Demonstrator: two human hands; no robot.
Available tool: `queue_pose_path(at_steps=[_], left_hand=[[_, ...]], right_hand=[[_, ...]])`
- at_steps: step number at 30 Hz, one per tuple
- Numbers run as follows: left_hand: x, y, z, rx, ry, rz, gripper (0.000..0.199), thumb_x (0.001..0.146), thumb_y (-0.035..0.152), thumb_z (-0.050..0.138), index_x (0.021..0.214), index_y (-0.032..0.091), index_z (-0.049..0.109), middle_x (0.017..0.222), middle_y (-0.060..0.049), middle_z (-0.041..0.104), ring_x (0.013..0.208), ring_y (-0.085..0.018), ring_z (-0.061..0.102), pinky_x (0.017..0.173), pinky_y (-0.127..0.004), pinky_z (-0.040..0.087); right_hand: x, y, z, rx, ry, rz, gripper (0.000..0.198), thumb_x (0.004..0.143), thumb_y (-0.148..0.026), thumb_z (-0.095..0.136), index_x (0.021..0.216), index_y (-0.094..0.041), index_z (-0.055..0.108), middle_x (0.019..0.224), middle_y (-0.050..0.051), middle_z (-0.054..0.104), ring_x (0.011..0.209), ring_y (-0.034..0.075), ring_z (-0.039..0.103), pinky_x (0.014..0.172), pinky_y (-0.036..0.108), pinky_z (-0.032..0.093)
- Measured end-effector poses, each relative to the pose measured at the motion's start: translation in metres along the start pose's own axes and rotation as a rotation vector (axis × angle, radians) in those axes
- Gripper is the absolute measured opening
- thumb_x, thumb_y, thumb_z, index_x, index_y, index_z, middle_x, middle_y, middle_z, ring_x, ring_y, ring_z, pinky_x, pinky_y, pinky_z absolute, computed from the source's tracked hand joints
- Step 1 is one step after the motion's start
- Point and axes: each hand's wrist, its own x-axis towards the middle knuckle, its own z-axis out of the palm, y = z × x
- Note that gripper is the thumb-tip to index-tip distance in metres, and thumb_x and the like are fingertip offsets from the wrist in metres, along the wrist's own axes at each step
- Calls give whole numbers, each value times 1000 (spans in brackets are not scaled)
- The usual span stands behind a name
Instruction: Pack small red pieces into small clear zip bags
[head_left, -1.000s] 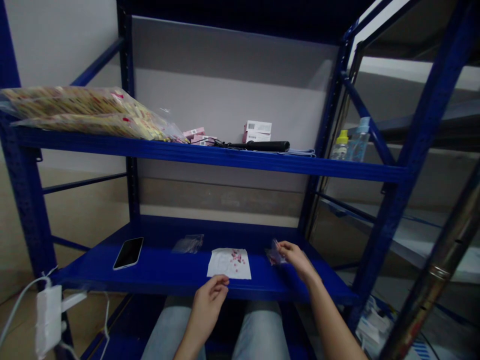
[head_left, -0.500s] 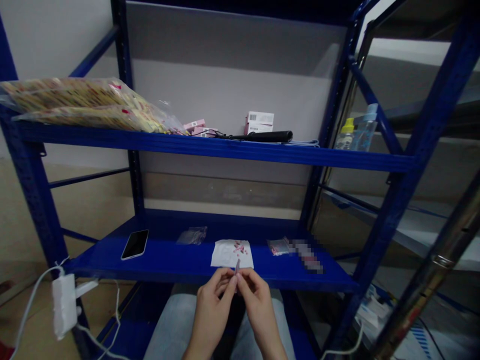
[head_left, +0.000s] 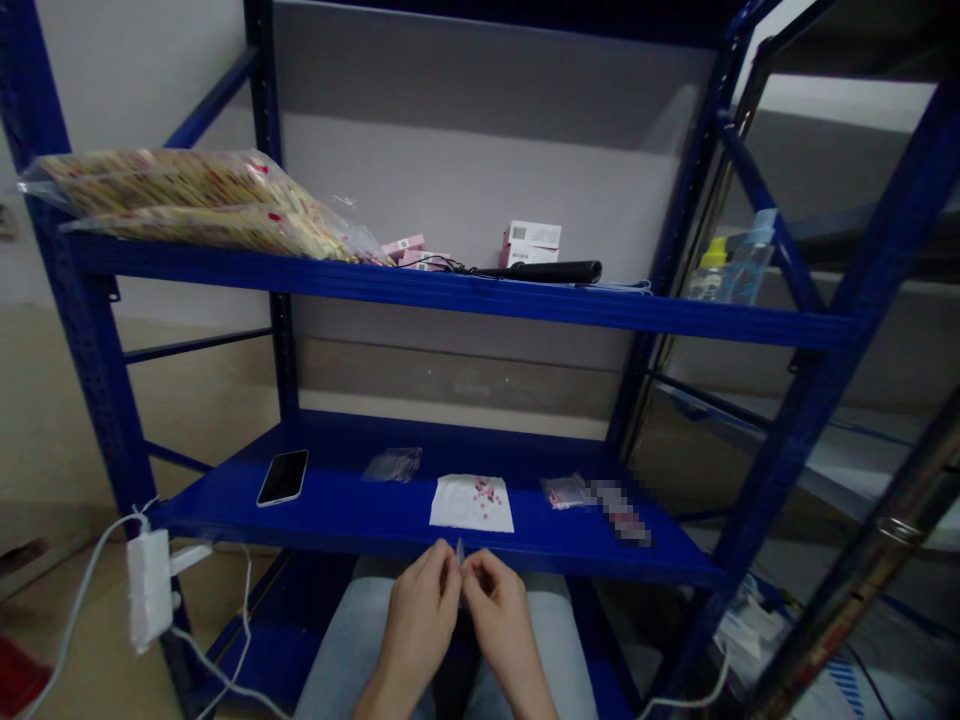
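My left hand (head_left: 420, 612) and my right hand (head_left: 499, 612) meet over my lap, just below the front edge of the lower blue shelf (head_left: 337, 512). Both pinch a small clear plastic bag (head_left: 459, 552) between the fingertips. Right above them on the shelf lies a white paper sheet (head_left: 472, 502) with several tiny pink pieces (head_left: 486, 491) on it. A small bag with pink contents (head_left: 564, 491) lies to the right of the sheet, an empty clear bag (head_left: 392, 465) to its left.
A black phone (head_left: 283, 477) lies at the shelf's left. The upper shelf (head_left: 450, 293) carries packed bags (head_left: 195, 205), small boxes (head_left: 531, 243) and a black rod (head_left: 547, 271). Bottles (head_left: 726, 268) stand at right. A white charger (head_left: 148, 588) with cables hangs at left.
My right hand left the bag on the shelf's right and came to the left hand; both now hold a small clear bag lower, over my lap. The view shifted slightly right.
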Motion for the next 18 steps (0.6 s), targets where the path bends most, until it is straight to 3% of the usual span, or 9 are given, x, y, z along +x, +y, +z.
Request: queue_pose_path(at_steps=[3,5,11,15,16,18], left_hand=[[-2,-7,2,248,59,18,25,97,24,38,79,22,56,77,-4,66,71,-20,66,62,-26,42],[-2,-5,3,305,23,20,25,97,22,38,78,23,55,76,-4,67,70,-19,66,61,-25,41],[1,6,3,318,-162,25,27,96,17,38,89,22,64,94,-6,74,86,-20,71,71,-23,46],[-1,-4,1,339,-232,-37,27,94,18,41,100,20,67,102,-9,75,95,-23,71,78,-25,47],[-2,-8,0,348,-257,-45,26,93,17,42,98,20,67,99,-9,75,94,-23,71,77,-26,46],[-5,-13,-3,358,-328,-32,24,90,17,44,91,20,67,92,-8,75,88,-24,70,74,-27,45]], right_hand=[[0,13,1,-196,134,-19,24,87,-33,53,67,-20,52,61,-3,51,60,14,47,58,24,33],[0,18,-2,-242,157,-26,24,87,-34,51,68,-20,51,61,-3,51,59,15,48,58,24,34],[-2,33,-5,-63,24,-63,24,87,-45,56,91,-21,59,67,-1,62,61,17,59,61,24,45],[-12,43,-11,-110,160,-164,28,83,-48,64,98,-25,70,87,6,72,80,22,66,77,29,50],[-15,43,-14,-153,137,-186,23,83,-46,63,93,-27,72,92,6,73,86,23,66,81,29,49],[-19,39,-21,-258,-32,-205,20,84,-42,61,80,-28,74,86,5,72,83,22,65,79,28,47]])
